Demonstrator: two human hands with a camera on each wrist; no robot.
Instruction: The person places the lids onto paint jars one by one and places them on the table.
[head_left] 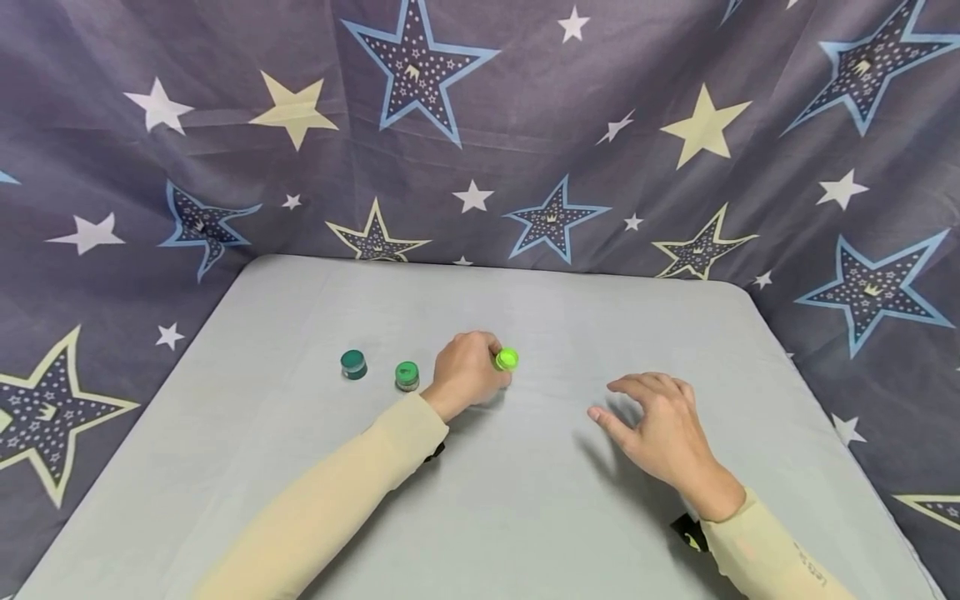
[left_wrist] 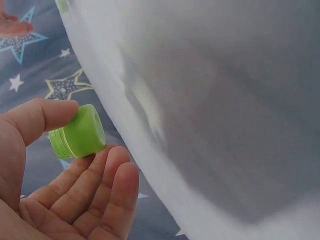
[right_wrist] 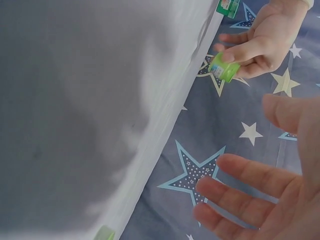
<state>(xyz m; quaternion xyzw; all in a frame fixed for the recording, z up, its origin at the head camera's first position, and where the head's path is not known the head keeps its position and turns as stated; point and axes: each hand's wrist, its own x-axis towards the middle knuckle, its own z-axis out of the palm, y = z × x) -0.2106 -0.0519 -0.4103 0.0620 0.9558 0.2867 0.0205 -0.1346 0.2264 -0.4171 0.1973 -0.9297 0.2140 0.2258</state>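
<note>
My left hand (head_left: 468,367) pinches a small lime-green jar (head_left: 507,359) between thumb and fingers, close over the table. The left wrist view shows the thumb on top of this jar (left_wrist: 82,132) and the fingertips beneath it. Left of that hand, a green-lidded jar (head_left: 407,376) and a dark teal jar (head_left: 353,364) stand upright on the table. Some way to the right, my right hand (head_left: 663,425) hovers over the surface with its fingers spread and nothing in them. Its loosely extended fingers (right_wrist: 240,200) also show in the right wrist view.
A pale grey cloth covers the table (head_left: 525,500). Behind it and along both sides hangs a dark curtain (head_left: 480,158) printed with stars. Black straps show under both wrists.
</note>
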